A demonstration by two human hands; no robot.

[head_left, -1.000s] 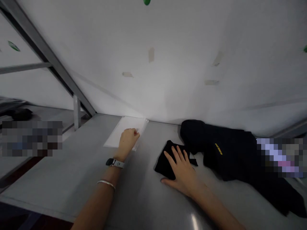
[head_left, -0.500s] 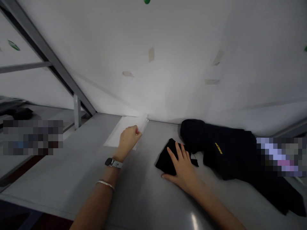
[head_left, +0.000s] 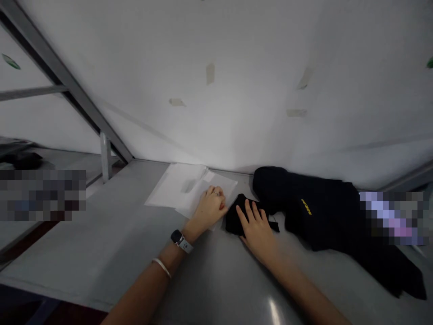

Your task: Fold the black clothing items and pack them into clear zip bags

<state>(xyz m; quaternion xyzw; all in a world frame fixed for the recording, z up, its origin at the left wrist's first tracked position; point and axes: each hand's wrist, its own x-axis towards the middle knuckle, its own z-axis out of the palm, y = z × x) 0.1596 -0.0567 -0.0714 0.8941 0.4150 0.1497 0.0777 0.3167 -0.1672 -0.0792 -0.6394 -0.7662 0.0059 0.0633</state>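
A translucent plastic bag (head_left: 225,183) lies partly over a stack of whitish plastic bags (head_left: 169,185) near the wall. My left hand (head_left: 211,205), wearing a ring, is closed on the bag, fingers curled down. Just to its right sits a small folded black cloth (head_left: 235,219). Across its top spread the fingers of my right hand (head_left: 257,225), while the thumb goes out of sight at the near edge, gripping it. Beside the cloth, a larger dark garment (head_left: 324,216) with yellow lettering is laid out.
The grey tabletop (head_left: 101,234) meets a white wall (head_left: 243,90) bearing several tape pieces. On the left a metal frame post (head_left: 81,108) slants up, with another table surface beyond it. Blurred-out patches cover spots at both sides.
My left hand has moved right, drawing one bag partly off the stack toward the black cloth. My right thumb has tucked in at the cloth's edge, and the cloth's left corner has drawn in.
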